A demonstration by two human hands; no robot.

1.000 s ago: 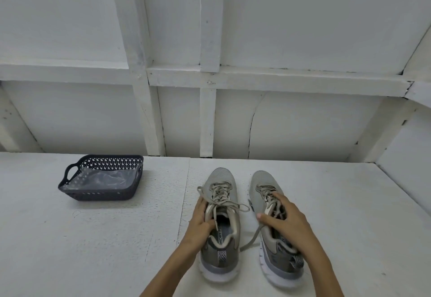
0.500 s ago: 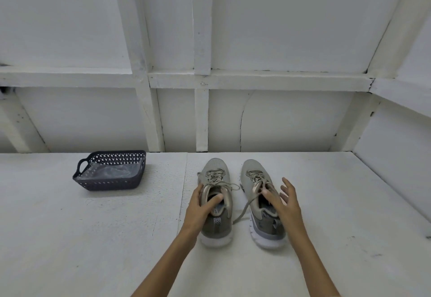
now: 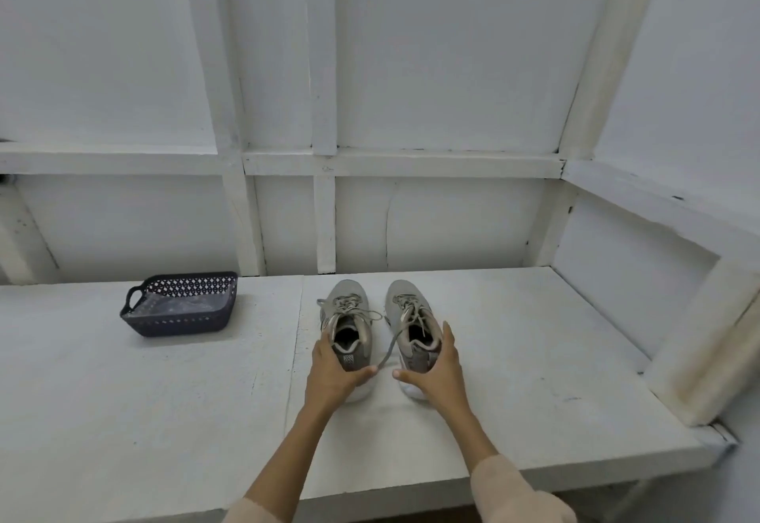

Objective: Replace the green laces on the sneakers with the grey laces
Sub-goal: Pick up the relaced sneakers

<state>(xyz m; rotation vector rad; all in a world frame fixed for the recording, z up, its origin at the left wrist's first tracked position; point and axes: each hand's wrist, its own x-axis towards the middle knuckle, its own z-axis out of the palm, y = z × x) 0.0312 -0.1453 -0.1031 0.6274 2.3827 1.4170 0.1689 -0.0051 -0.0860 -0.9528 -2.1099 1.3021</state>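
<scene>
Two grey-green sneakers stand side by side on the white table, toes pointing away: the left sneaker (image 3: 347, 313) and the right sneaker (image 3: 409, 317). Both carry pale laces (image 3: 349, 304) that hang loose; one lace end (image 3: 388, 348) trails down between the shoes. My left hand (image 3: 331, 370) wraps around the heel of the left sneaker. Around the heel of the right sneaker sits my right hand (image 3: 438, 370), fingers up its outer side and thumb toward the gap. The heels are partly hidden by my hands.
A dark perforated basket (image 3: 135, 317) with a handle stands at the left, holding a clear bag (image 3: 181, 304). A white panelled wall runs behind the table (image 3: 534, 358). A white ledge closes off the right side. The table's front edge lies near my forearms.
The view has pulled back from the table. Both hands slid from the laces and tongues down to the heels of the sneakers, and the shoes sit farther away.
</scene>
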